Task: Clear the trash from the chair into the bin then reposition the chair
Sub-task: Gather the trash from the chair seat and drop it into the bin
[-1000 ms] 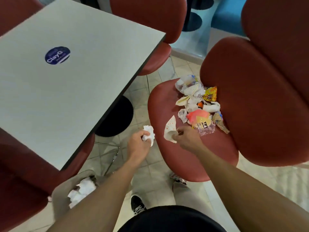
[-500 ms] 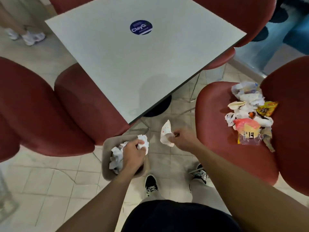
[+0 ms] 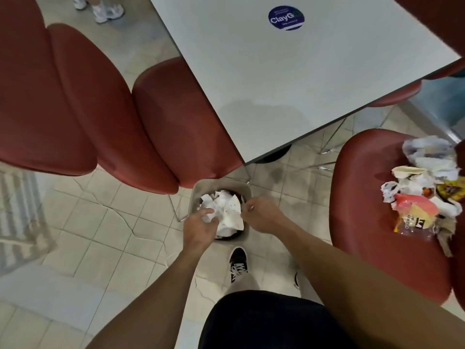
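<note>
A pale tiled floor is seen beneath a grey table ringed by red seats. A small beige bin stands on the tiles just off the table's corner, and both hands are held over it. The left hand is curled down onto the crumpled white paper heaped in the bin; whether a piece is gripped or only pressed cannot be told. The right hand is loosely curled at the bin's rim, and nothing is seen in it. The remaining trash is piled on the chair to the right, well apart from the bin, so the right hand is judged the nearer. The pile looks light and crumpled: white tissues, a pink and yellow wrapper, a clear packet.
</note>
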`<move>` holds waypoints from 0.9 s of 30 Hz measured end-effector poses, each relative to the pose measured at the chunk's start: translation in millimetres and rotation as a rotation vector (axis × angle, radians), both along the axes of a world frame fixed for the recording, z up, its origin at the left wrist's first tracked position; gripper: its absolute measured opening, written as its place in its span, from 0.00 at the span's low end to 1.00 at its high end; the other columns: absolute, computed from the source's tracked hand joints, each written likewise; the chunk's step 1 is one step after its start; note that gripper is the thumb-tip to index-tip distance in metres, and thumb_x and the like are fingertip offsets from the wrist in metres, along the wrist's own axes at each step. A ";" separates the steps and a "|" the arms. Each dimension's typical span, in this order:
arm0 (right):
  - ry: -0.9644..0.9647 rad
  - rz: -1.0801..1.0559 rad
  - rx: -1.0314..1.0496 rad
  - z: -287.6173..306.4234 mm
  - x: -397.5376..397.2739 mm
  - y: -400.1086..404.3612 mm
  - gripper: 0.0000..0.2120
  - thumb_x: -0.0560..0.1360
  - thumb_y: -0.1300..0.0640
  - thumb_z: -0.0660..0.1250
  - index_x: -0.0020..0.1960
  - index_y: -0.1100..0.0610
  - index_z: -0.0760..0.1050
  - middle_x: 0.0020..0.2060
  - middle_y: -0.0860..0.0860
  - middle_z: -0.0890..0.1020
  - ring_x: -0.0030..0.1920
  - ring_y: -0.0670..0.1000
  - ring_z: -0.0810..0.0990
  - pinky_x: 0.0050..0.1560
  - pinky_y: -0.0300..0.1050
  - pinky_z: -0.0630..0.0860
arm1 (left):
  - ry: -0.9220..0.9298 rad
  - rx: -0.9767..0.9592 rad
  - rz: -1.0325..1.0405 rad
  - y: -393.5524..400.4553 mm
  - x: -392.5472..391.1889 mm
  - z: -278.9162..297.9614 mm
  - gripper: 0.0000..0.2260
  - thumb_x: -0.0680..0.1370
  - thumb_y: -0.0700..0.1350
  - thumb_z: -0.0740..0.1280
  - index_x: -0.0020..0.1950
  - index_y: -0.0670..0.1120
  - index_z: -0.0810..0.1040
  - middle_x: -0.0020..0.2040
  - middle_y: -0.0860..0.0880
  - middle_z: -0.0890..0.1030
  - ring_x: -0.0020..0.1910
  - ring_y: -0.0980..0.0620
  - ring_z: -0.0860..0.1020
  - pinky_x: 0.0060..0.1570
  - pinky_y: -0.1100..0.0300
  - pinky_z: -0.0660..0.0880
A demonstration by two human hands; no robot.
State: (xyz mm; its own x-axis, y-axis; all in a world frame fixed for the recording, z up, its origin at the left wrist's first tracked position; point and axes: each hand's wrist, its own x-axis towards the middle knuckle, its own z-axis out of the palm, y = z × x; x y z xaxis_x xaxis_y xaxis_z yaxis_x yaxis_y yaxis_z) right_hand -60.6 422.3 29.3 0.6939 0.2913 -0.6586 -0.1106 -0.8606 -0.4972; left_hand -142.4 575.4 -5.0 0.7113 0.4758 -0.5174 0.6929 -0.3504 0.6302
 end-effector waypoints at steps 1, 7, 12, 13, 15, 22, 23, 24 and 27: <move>0.008 0.013 -0.001 0.3 -0.5 0.5 0.04 0.73 0.56 0.64 0.45 0.52 0.77 0.41 0.49 0.77 0.45 0.50 0.76 0.49 0.45 0.75 | -0.007 -0.001 -0.003 -0.5 -0.3 -0.2 0.10 0.75 0.45 0.70 0.55 0.49 0.82 0.60 0.47 0.80 0.58 0.49 0.76 0.49 0.66 0.66; 0.008 -0.097 0.020 11.6 8.5 -21.4 0.11 0.75 0.58 0.64 0.55 0.57 0.78 0.47 0.54 0.82 0.50 0.54 0.80 0.53 0.48 0.78 | -0.033 0.034 -0.068 -18.6 14.7 3.9 0.08 0.75 0.45 0.69 0.54 0.49 0.82 0.56 0.51 0.80 0.41 0.57 0.74 0.46 0.65 0.68; -0.018 -0.247 0.082 14.8 19.7 -69.7 0.18 0.77 0.53 0.64 0.66 0.52 0.72 0.46 0.50 0.77 0.48 0.50 0.76 0.53 0.45 0.76 | -0.082 0.029 -0.265 -57.1 42.3 15.4 0.08 0.75 0.44 0.68 0.53 0.49 0.82 0.52 0.50 0.82 0.48 0.52 0.78 0.52 0.60 0.73; -0.028 -0.257 0.077 16.5 22.1 -83.0 0.19 0.77 0.53 0.64 0.67 0.52 0.71 0.45 0.50 0.76 0.47 0.49 0.75 0.51 0.44 0.74 | -0.109 0.022 -0.309 -68.0 49.1 18.8 0.06 0.75 0.43 0.68 0.50 0.47 0.82 0.49 0.49 0.83 0.46 0.51 0.78 0.51 0.59 0.75; -0.046 -0.290 0.070 19.9 26.6 -109.9 0.21 0.76 0.53 0.65 0.69 0.53 0.69 0.46 0.51 0.75 0.47 0.50 0.75 0.52 0.44 0.73 | -0.126 -0.025 -0.378 -90.3 63.0 24.2 0.05 0.75 0.43 0.69 0.48 0.46 0.82 0.48 0.46 0.83 0.43 0.49 0.80 0.50 0.55 0.78; -0.058 -0.466 0.056 27.6 51.9 -223.6 0.24 0.76 0.51 0.65 0.71 0.53 0.67 0.59 0.55 0.79 0.54 0.53 0.79 0.50 0.40 0.73 | -0.115 0.013 -0.651 -189.5 123.5 32.7 0.13 0.74 0.49 0.69 0.59 0.52 0.79 0.57 0.53 0.80 0.58 0.53 0.77 0.62 0.55 0.73; -0.070 -0.491 0.049 28.2 55.6 -241.7 0.24 0.76 0.52 0.65 0.71 0.53 0.67 0.61 0.56 0.78 0.56 0.54 0.78 0.51 0.40 0.72 | -0.121 0.028 -0.693 -207.0 131.5 33.8 0.14 0.75 0.48 0.69 0.60 0.52 0.79 0.58 0.52 0.79 0.58 0.53 0.76 0.62 0.55 0.72; -0.087 -0.513 0.041 28.5 58.6 -258.6 0.25 0.75 0.52 0.65 0.71 0.53 0.67 0.63 0.55 0.77 0.59 0.55 0.77 0.53 0.39 0.70 | -0.131 0.035 -0.732 -223.7 138.5 34.1 0.14 0.75 0.48 0.70 0.60 0.52 0.79 0.59 0.53 0.79 0.59 0.54 0.76 0.62 0.56 0.72; -0.118 -0.594 0.042 25.4 65.5 -312.3 0.24 0.76 0.54 0.65 0.70 0.56 0.67 0.65 0.55 0.76 0.63 0.55 0.76 0.56 0.38 0.68 | -0.117 0.049 -0.822 -277.8 159.4 29.5 0.16 0.75 0.49 0.70 0.62 0.53 0.78 0.62 0.53 0.78 0.61 0.55 0.74 0.61 0.61 0.70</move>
State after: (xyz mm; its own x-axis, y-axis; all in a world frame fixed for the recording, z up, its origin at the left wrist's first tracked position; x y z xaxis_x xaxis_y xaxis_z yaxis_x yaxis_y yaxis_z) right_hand 4.8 110.0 54.6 0.8133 -0.1440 -0.5638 -0.5081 -0.6478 -0.5676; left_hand 17.1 297.5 24.4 0.8898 -0.1991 -0.4106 0.1347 -0.7452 0.6532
